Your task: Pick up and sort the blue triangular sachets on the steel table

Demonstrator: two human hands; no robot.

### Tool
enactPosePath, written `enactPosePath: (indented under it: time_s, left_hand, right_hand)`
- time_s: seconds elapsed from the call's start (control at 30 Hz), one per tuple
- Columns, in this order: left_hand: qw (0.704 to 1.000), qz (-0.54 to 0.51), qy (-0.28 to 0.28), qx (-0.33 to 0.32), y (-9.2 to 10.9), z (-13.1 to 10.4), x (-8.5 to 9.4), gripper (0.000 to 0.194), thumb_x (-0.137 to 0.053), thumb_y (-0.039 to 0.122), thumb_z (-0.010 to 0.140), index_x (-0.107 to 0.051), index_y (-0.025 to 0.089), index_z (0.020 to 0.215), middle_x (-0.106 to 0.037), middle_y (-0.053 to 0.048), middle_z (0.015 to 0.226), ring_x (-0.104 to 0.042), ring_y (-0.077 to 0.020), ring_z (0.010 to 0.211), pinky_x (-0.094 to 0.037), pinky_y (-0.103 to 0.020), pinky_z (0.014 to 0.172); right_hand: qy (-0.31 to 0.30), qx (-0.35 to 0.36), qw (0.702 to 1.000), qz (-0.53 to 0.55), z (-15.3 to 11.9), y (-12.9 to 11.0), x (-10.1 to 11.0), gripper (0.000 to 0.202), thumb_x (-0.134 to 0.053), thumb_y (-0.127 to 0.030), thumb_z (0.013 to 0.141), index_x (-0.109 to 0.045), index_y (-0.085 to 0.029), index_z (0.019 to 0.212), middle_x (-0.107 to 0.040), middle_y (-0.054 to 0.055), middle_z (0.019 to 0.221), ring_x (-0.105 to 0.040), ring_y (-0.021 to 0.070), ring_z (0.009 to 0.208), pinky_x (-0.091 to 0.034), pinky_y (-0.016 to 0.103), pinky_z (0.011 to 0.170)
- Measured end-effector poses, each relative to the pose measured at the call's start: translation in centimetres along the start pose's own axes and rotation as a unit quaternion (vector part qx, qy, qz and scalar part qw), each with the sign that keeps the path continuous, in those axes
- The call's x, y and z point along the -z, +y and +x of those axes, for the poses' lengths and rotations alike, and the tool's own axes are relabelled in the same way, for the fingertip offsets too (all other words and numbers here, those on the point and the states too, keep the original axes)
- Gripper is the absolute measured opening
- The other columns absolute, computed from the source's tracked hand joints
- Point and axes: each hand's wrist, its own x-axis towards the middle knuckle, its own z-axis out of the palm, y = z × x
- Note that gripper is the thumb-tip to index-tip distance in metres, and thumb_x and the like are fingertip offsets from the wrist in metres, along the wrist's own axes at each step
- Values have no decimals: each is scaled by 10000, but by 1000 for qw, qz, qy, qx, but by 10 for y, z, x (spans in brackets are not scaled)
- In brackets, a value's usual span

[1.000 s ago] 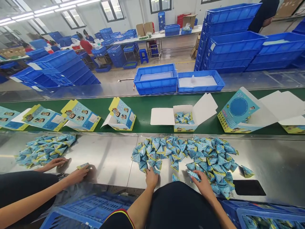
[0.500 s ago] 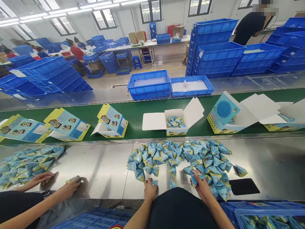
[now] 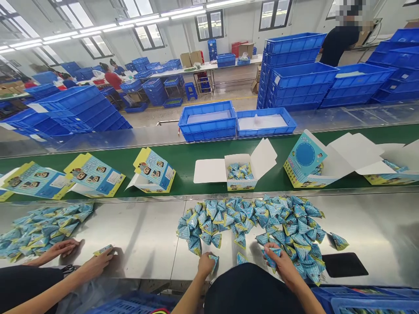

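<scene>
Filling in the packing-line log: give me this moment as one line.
left hand: grips blue packet | right hand: grips packet at pile | open box on belt: part filled

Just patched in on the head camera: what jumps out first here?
The big heap of blue packets on the steel table, with the left hand and right hand each gripping a packet at its near edge. Behind it, an open box partly filled with packets sits on the green belt.

- Six printed boxes [image 3: 240, 172] are riding on the green belt [image 3: 196, 152]: three opened, three closed or flat.
- Two heaps of blue packets [image 3: 258, 218] are lying on the bench [image 3: 144, 231].
- Two blue trays [image 3: 207, 120] are sitting side by side behind the belt.
</scene>
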Motion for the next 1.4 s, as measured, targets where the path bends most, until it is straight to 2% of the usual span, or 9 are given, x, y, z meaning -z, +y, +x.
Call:
enactPosePath:
  time_s: [0.13,0.27,0.5,0.6,0.7,0.83,1.17,1.3,1.4]
  left_hand:
    - [991,-84,-103,19,17,-17,20,115,-595,121,828,-593,219,888,-413,53,552,-628,-236,574,-531,-361,650]
    - [955,-185,-232,-6,52,-51,63,268,-748,350,799,-587,233,979,-529,57,676,-631,-193,503,-544,-332,571]
    - [766,-382,-414,-311,122,-93,138,568,-913,649,690,-664,177,886,-706,-49,869,-564,-111,492,-438,-251,461]
    - [795,-303,-394,-348,128,-85,139,494,-924,587,731,-723,160,877,-731,-59,850,-641,-152,672,-497,-260,631]
    - [753,-323,-426,-382,120,-80,137,509,-915,609,728,-725,156,860,-764,-101,861,-690,-227,835,-527,-335,803]
    - [770,-326,-419,-354,114,-92,145,430,-908,510,781,-724,146,916,-769,-104,914,-672,-174,746,-509,-276,683]
    - [664,-417,-532,-319,132,-122,134,596,-924,687,606,-623,184,713,-580,-6,699,-612,-172,484,-470,-291,478]
    - [757,-309,-452,-357,134,-129,130,544,-940,651,616,-721,171,748,-654,-68,791,-589,-166,697,-444,-282,637]
    - [726,-338,-480,-359,136,-131,138,689,-891,817,488,-628,190,601,-602,-38,687,-470,-135,604,-374,-286,622]
  right_hand:
    - [-40,7,996,-74,-6,-12,7,575,-830,-748,682,-663,-221,840,-530,-54,682,-447,148,641,-352,310,653]
    - [-119,22,979,-162,-32,-51,16,571,-712,-790,785,-674,-220,782,-587,3,773,-521,212,785,-426,361,789]
    - [-249,121,960,-30,-62,-117,34,637,-665,-867,749,-659,-230,773,-557,24,822,-477,183,684,-414,339,645]
    - [-225,104,959,-140,-57,-121,31,569,-757,-777,766,-675,-215,770,-574,18,794,-504,180,738,-431,322,707]
    - [-363,113,922,-72,-58,-113,25,663,-727,-848,731,-696,-191,812,-614,38,796,-556,170,675,-442,313,654]
    - [-315,128,940,-6,-68,-106,18,562,-749,-742,810,-680,-185,827,-607,31,785,-572,152,694,-435,266,630]
    - [-373,103,921,-38,-77,-122,-6,718,-659,-915,721,-652,-199,762,-576,33,710,-485,162,642,-363,307,640]
    - [-348,118,929,-37,-69,-115,-18,647,-714,-840,743,-645,-197,772,-558,27,730,-470,169,699,-355,312,700]
    - [-375,119,920,4,-63,-119,-18,684,-664,-885,740,-634,-209,833,-526,16,775,-418,161,682,-362,323,708]
